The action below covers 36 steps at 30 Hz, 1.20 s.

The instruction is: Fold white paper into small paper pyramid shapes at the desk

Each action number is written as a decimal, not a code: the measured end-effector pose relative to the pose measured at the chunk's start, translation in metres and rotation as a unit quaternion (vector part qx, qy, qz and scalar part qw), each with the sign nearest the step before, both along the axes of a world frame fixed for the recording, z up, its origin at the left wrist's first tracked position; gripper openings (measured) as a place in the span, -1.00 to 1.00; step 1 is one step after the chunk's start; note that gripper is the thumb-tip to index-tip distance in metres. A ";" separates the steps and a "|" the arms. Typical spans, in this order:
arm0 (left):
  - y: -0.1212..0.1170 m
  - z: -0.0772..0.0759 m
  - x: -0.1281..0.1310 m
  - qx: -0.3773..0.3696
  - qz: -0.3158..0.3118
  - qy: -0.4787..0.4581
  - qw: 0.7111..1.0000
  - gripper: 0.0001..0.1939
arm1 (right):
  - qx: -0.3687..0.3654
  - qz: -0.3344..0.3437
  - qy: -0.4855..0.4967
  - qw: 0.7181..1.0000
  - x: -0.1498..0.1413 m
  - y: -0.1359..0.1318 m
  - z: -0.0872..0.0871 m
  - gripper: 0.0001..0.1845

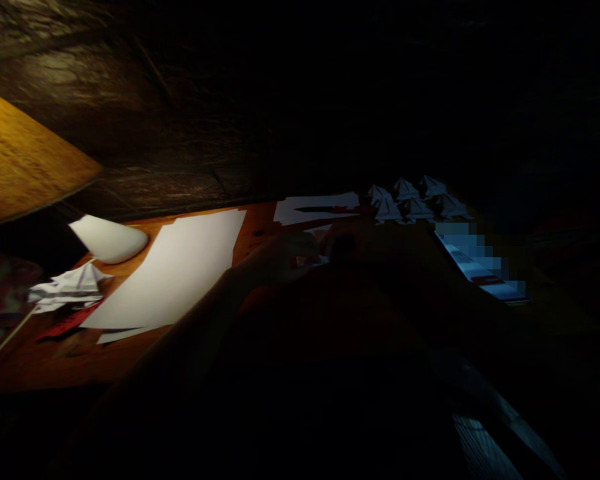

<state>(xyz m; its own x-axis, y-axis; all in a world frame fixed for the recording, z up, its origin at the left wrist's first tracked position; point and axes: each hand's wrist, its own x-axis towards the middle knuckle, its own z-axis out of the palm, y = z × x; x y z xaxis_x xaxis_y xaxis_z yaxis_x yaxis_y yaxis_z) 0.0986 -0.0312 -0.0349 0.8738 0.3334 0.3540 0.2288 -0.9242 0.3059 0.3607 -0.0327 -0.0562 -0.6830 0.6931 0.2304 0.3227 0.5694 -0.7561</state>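
In the dim middle of the table, my left hand [279,257] is closed, its fingers pinching a small piece of folded white paper [310,263]. Close by on the other side is my right hand [347,241], mostly lost in shadow; its fingers appear to meet the same paper, but their grip is too dark to make out. Just beyond the hands lies a pile of cut white paper [315,201], with a dark-bladed, red-handled knife [330,209] across it. Several folded paper shapes [413,200], like little boats, stand in rows at the back right.
Large white sheets [180,267] cover part of the wooden table [40,363] left of my forearm. Beyond them are a curled paper [111,240], another folded paper shape [73,288] and a flat red object [70,323]. A lit screen [480,267], partly pixelated, lies at right.
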 end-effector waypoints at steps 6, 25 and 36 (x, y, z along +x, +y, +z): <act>0.000 0.001 -0.001 -0.014 0.008 0.020 1.000 -0.78 | 0.018 -0.014 -0.020 1.000 0.000 0.003 0.000 -0.69; -0.001 -0.002 0.002 -0.007 0.005 -0.005 1.000 -0.79 | 0.053 -0.006 -0.032 0.998 0.002 0.004 -0.002 -0.71; 0.001 -0.005 -0.001 -0.077 0.024 0.003 0.997 -0.74 | 0.015 0.002 -0.035 0.999 0.006 0.010 -0.001 -0.71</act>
<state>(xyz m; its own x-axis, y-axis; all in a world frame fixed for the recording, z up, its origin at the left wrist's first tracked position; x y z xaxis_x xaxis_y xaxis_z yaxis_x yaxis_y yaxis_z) 0.0978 -0.0307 -0.0398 0.8576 0.4245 0.2903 0.2735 -0.8546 0.4415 0.3663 -0.0232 -0.0576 -0.7012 0.6836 0.2026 0.3720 0.5931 -0.7140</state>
